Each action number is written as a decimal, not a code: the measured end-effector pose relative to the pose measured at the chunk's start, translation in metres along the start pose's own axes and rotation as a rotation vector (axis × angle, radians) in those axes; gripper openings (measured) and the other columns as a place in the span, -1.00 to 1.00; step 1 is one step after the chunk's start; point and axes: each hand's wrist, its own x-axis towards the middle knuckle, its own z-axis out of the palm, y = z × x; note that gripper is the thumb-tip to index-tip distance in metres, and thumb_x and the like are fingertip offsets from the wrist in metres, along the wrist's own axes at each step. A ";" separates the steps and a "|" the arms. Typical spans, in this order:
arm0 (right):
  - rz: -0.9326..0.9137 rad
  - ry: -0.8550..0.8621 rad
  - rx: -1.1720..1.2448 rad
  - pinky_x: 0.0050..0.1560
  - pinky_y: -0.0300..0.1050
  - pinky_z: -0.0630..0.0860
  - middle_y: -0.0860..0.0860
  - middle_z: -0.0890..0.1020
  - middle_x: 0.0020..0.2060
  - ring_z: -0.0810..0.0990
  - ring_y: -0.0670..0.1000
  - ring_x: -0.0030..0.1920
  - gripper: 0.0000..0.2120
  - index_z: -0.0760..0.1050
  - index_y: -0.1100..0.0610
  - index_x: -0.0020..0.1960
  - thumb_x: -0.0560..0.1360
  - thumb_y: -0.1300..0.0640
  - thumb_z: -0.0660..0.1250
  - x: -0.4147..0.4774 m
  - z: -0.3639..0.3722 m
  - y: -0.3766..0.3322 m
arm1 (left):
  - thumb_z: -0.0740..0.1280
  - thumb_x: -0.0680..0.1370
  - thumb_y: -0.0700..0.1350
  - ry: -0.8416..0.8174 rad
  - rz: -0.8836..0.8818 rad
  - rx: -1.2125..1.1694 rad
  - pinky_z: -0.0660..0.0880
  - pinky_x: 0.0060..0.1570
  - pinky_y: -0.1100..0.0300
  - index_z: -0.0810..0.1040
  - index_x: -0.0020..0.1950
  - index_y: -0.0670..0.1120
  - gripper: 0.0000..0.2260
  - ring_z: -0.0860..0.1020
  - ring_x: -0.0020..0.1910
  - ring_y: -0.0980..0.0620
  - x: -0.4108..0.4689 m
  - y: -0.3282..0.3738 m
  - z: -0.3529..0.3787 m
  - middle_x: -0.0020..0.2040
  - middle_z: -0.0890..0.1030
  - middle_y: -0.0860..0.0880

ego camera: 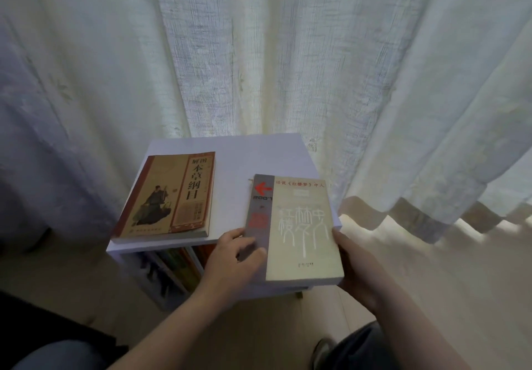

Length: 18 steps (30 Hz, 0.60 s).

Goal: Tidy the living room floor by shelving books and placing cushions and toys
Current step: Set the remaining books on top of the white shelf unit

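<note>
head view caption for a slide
Left hand and right hand hold a cream book over a white shelf beside a flat brown book.

The curtain (pixel 259 53) is creamy white with a fine slubbed weave. It shades to bluish grey at 9 o'clock, where faint leaf motifs show. The bookshelf (pixel 259 156) top is pale lavender-white, and the spines (pixel 185 266) inside are orange and green. At 9 o'clock on it, the tan book (pixel 169 197) has a red-brown edge band, black characters and a dark-robed figure. At 3 o'clock, the cream book (pixel 302 225) carries a grey strip, red arrow, red block, red title line and white characters. The floor (pixel 431 283) is beige.
</note>
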 end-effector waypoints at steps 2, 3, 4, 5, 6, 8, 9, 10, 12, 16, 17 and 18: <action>0.013 -0.041 0.064 0.25 0.13 0.46 0.12 0.65 0.13 0.61 0.14 0.17 -0.66 0.51 0.08 0.26 0.61 -0.06 0.14 -0.001 0.002 0.000 | 0.30 0.56 0.02 -0.022 0.001 -0.009 0.38 0.05 0.34 0.44 0.37 -0.04 -0.61 0.32 0.22 0.19 -0.002 0.001 -0.001 0.43 0.28 0.09; 0.018 -0.033 0.064 0.22 0.10 0.47 0.10 0.65 0.13 0.62 0.12 0.17 -0.66 0.51 0.07 0.26 0.61 -0.06 0.13 0.000 0.003 -0.002 | 0.29 0.56 0.03 -0.032 0.001 -0.006 0.36 0.03 0.36 0.42 0.39 -0.04 -0.59 0.31 0.22 0.19 -0.002 0.003 -0.001 0.43 0.27 0.09; 0.015 -0.022 0.048 0.20 0.09 0.49 0.09 0.66 0.12 0.62 0.11 0.16 -0.66 0.50 0.06 0.26 0.62 -0.06 0.12 -0.001 0.005 -0.004 | 0.29 0.56 0.04 -0.042 0.000 0.001 0.35 -0.01 0.40 0.40 0.40 -0.03 -0.58 0.30 0.22 0.20 -0.001 0.005 -0.001 0.43 0.27 0.09; 0.003 -0.010 0.031 0.19 0.09 0.50 0.08 0.67 0.11 0.62 0.11 0.15 -0.67 0.50 0.05 0.26 0.63 -0.05 0.11 0.000 0.007 -0.007 | 0.29 0.56 0.05 -0.052 -0.002 0.003 0.33 -0.08 0.44 0.39 0.41 -0.02 -0.57 0.30 0.21 0.20 -0.001 0.007 -0.001 0.43 0.27 0.09; -0.018 0.005 0.014 0.18 0.09 0.50 0.07 0.67 0.10 0.63 0.10 0.14 -0.67 0.50 0.05 0.26 0.63 -0.04 0.10 0.000 0.010 -0.011 | 0.28 0.57 0.05 -0.061 -0.004 -0.006 0.33 -0.14 0.46 0.38 0.41 -0.01 -0.57 0.30 0.20 0.20 0.000 0.009 -0.002 0.43 0.28 0.08; -0.067 0.072 -0.052 0.14 0.05 0.52 0.05 0.69 0.05 0.65 0.09 0.09 -0.69 0.53 0.08 0.22 0.63 -0.01 0.12 0.000 0.014 -0.020 | 0.28 0.57 0.04 -0.072 -0.016 -0.052 0.35 -0.20 0.46 0.36 0.42 0.01 -0.58 0.35 0.20 0.18 0.001 0.012 -0.004 0.41 0.33 0.07; -0.084 0.119 -0.095 0.08 0.01 0.54 0.04 0.71 0.01 0.66 0.08 0.06 -0.70 0.55 0.10 0.19 0.63 0.01 0.14 0.000 0.015 -0.025 | 0.28 0.57 0.03 -0.078 -0.028 -0.084 0.38 -0.23 0.45 0.35 0.43 0.01 -0.57 0.38 0.18 0.18 0.001 0.013 -0.006 0.38 0.37 0.06; -0.091 0.173 -0.133 0.01 -0.02 0.54 0.04 0.72 -0.03 0.67 0.08 0.02 -0.71 0.58 0.12 0.15 0.62 0.01 0.16 0.001 0.016 -0.028 | 0.28 0.57 0.03 -0.079 -0.042 -0.119 0.41 -0.28 0.46 0.34 0.43 0.00 -0.57 0.42 0.14 0.20 0.001 0.014 -0.009 0.35 0.41 0.06; -0.089 0.238 -0.184 -0.07 -0.03 0.54 0.06 0.72 -0.09 0.68 0.09 -0.04 -0.72 0.60 0.15 0.09 0.59 0.00 0.22 0.003 0.017 -0.033 | 0.29 0.58 -0.01 -0.054 -0.044 -0.186 0.43 -0.37 0.50 0.37 0.40 0.00 -0.61 0.48 -0.02 0.26 -0.001 0.015 -0.016 0.20 0.50 0.12; -0.152 0.268 -0.295 -0.18 -0.07 0.52 0.09 0.71 -0.18 0.67 0.10 -0.14 -0.73 0.61 0.20 -0.05 0.56 0.01 0.27 0.002 0.023 -0.045 | 0.29 0.58 -0.04 0.134 -0.001 -0.171 0.52 0.04 0.25 0.45 0.34 -0.04 -0.68 0.49 0.12 0.15 0.003 0.009 -0.046 0.18 0.53 0.09; -0.185 0.275 -0.327 -0.19 -0.09 0.50 0.08 0.69 -0.22 0.65 0.08 -0.19 -0.70 0.60 0.25 -0.10 0.55 0.00 0.29 0.000 0.027 -0.050 | 0.28 0.58 -0.04 0.183 -0.012 -0.184 0.51 0.14 0.13 0.48 0.32 -0.04 -0.69 0.50 0.15 0.10 0.005 0.007 -0.057 0.18 0.54 0.07; -0.229 0.287 -0.365 -0.19 -0.10 0.47 0.08 0.66 -0.26 0.61 0.05 -0.22 -0.65 0.59 0.31 -0.13 0.53 -0.01 0.32 -0.001 0.033 -0.055 | 0.28 0.58 -0.04 0.217 -0.031 -0.204 0.50 0.19 0.05 0.50 0.29 -0.04 -0.72 0.51 0.16 0.07 0.009 0.004 -0.068 0.14 0.55 0.07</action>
